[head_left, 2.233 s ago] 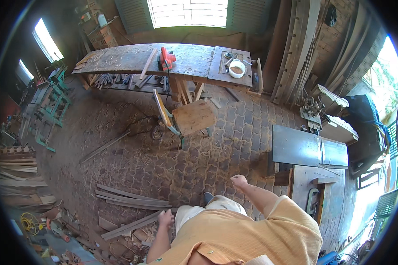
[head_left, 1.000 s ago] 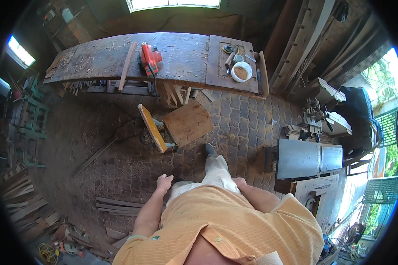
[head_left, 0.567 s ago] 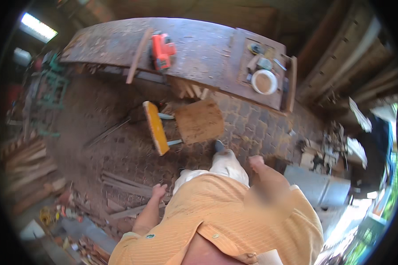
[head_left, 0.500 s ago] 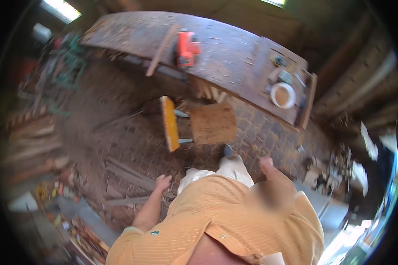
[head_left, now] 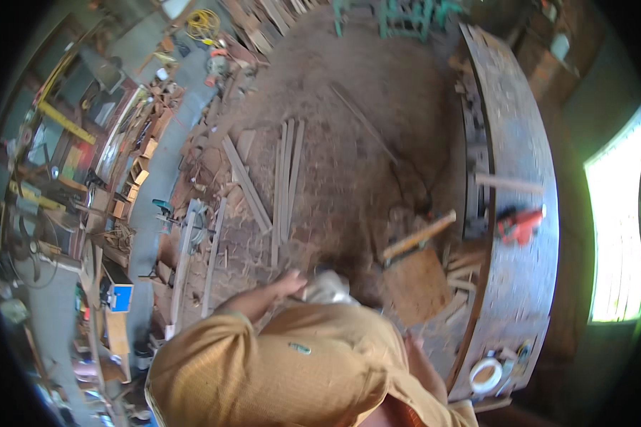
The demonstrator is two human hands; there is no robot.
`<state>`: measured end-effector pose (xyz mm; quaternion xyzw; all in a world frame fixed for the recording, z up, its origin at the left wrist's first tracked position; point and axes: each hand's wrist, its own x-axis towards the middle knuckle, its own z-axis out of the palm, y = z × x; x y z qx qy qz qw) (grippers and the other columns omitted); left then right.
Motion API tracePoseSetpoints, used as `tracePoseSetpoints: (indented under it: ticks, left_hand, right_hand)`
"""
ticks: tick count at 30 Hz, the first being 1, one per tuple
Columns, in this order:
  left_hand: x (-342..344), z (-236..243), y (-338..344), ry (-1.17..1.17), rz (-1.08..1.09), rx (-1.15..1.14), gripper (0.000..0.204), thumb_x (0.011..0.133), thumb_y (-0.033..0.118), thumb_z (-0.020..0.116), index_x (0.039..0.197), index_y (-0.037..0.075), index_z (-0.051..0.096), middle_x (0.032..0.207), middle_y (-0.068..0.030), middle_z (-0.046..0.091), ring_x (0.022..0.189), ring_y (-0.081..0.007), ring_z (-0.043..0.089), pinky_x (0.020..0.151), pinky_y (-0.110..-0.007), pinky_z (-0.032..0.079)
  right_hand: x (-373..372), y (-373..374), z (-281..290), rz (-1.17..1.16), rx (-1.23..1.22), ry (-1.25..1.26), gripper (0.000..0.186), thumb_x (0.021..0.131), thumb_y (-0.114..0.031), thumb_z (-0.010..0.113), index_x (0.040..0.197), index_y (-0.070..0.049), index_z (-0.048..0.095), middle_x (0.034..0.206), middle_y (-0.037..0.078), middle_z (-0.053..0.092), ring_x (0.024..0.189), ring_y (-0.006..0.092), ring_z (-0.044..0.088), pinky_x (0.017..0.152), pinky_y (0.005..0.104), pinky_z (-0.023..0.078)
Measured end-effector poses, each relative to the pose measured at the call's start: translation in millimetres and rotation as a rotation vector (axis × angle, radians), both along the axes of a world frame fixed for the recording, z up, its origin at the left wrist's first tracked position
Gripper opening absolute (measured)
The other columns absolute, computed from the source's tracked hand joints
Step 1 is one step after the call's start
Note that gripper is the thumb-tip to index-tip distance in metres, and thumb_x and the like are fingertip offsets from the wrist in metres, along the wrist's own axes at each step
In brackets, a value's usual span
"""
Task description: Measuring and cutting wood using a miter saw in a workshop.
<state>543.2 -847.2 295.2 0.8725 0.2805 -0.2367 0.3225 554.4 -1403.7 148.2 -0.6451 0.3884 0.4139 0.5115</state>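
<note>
My left hand [head_left: 289, 283] hangs in front of my body near my pale trousers, smeared by motion. My right hand [head_left: 414, 346] is at my right side, beside a wooden chair [head_left: 414, 288] with a yellow-edged backrest, its fingers partly hidden and blurred. Along the right runs a long workbench [head_left: 514, 285]. On it lie a red power tool [head_left: 520, 226] and a wooden strip [head_left: 509, 183] across its edge, with a white bucket [head_left: 486, 373] of brown material at the near end among small items.
Long boards [head_left: 286, 181] lie on the paved floor [head_left: 342, 199]. On the left are a saw [head_left: 194, 222], a cluttered strip of timber and tools [head_left: 121, 199], and a coiled yellow cord [head_left: 203, 27]. Green metal stands [head_left: 406, 18] are at the top, a bright window [head_left: 616, 220] at far right.
My body and view have turned sharply left. The bench now runs vertically along the right instead of across the top, and the left-side clutter fills more of the view.
</note>
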Motion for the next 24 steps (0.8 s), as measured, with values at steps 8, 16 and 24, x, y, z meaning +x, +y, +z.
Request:
tracePoseSetpoints:
  ticks: [8, 16, 24]
  left_hand:
    - [-121, -66, 112, 0.369, 0.328, -0.146, 0.048, 0.087, 0.043, 0.071, 0.106, -0.001, 0.073, 0.097, -0.0228, 0.074, 0.09, -0.033, 0.074, 0.077, -0.043, 0.058]
    - [-72, -95, 137, -0.052, 0.559, -0.157, 0.049, 0.089, 0.032, 0.073, 0.122, -0.003, 0.064, 0.099, -0.0182, 0.073, 0.084, -0.0262, 0.07, 0.07, -0.041, 0.057]
    - [-67, -52, 122, -0.274, 0.982, -0.222, 0.047, 0.09, 0.035, 0.067, 0.121, -0.001, 0.066, 0.099, -0.0203, 0.071, 0.084, -0.03, 0.069, 0.076, -0.044, 0.055]
  right_hand:
    - [128, 131, 83, -0.168, -0.032, -0.157, 0.03, 0.097, -0.022, 0.069, 0.12, -0.004, 0.063, 0.069, 0.006, 0.063, 0.049, 0.0165, 0.054, 0.041, 0.0343, 0.041]
    - [263, 222, 153, 0.596, -0.817, -1.289, 0.053, 0.093, -0.039, 0.068, 0.133, -0.004, 0.06, 0.138, 0.023, 0.056, 0.131, 0.0412, 0.05, 0.112, 0.0519, 0.037]
    - [305, 260, 111, 1.514, -0.76, -0.773, 0.048, 0.088, -0.045, 0.065, 0.115, -0.006, 0.071, 0.11, 0.021, 0.072, 0.117, 0.0402, 0.061, 0.105, 0.0526, 0.044]
